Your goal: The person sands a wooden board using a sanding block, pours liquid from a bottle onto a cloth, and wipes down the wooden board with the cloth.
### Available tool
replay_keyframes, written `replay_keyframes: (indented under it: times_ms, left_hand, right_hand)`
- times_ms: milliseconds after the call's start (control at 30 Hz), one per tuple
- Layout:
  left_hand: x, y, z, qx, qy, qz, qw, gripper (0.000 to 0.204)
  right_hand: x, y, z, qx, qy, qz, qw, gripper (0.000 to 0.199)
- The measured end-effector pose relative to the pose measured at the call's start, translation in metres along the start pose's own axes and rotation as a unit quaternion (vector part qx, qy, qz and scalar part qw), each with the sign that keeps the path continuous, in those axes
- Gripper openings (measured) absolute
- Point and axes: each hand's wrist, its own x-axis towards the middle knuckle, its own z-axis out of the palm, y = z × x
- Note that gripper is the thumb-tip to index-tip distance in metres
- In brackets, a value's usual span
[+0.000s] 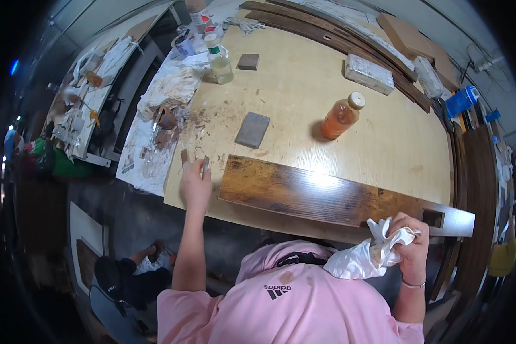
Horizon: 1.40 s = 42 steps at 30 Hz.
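A long stained wooden board (304, 186) lies along the table's near edge, dark brown with a glossy patch and a rectangular cutout near its right end. My right hand (410, 238) grips a crumpled white cloth (361, 261) by that end, and the cloth hangs over the near edge. Left of the board, my left hand (196, 182) is closed at the tabletop around a small flat grey piece (206, 164). A similar brown piece (184, 156) shows at its other side; their kind is unclear. Beyond the board stands a capped bottle of amber liquid (339, 117).
Grey rectangular blocks (252, 130) lie on the table (292, 86). A clear bottle (219, 62), rags (172, 89) and paint-stained paper line the left side. A white-wrapped block (370, 74) and long dark boards (327, 34) lie at the back. Another person (120, 275) is low at left.
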Motion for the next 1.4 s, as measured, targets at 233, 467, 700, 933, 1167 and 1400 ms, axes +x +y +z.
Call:
replay_keyframes:
  times_ms: [233, 467, 700, 933, 1167, 1400]
  left_hand:
    - [-0.037, -0.019, 0.012, 0.148, -0.057, 0.146, 0.976, 0.030]
    - [-0.076, -0.075, -0.021, 0.084, -0.124, 0.312, 0.938, 0.042]
    - [-0.083, -0.093, -0.032, 0.059, -0.146, 0.338, 0.928, 0.048]
    - [-0.082, -0.052, -0.059, -0.095, 0.001, 0.036, 0.995, 0.028]
    - [-0.145, 0.293, 0.001, -0.303, -0.219, 0.287, 0.882, 0.021]
    - [-0.223, 0.496, 0.146, -0.240, -0.361, 0.514, 0.740, 0.032]
  right_hand:
    - [-0.077, 0.029, 0.023, 0.047, 0.166, 0.087, 0.981, 0.016]
    - [-0.096, 0.052, 0.060, 0.117, 0.091, 0.225, 0.963, 0.028]
    - [-0.112, 0.090, 0.067, -0.006, -0.060, 0.083, 0.995, 0.034]
    - [-0.125, 0.078, -0.032, 0.083, 0.329, 0.007, 0.941, 0.036]
    - [-0.150, 0.048, -0.236, -0.167, 0.480, -0.052, 0.860, 0.018]
    - [-0.116, 0.084, -0.392, -0.500, 0.496, -0.023, 0.709, 0.016]
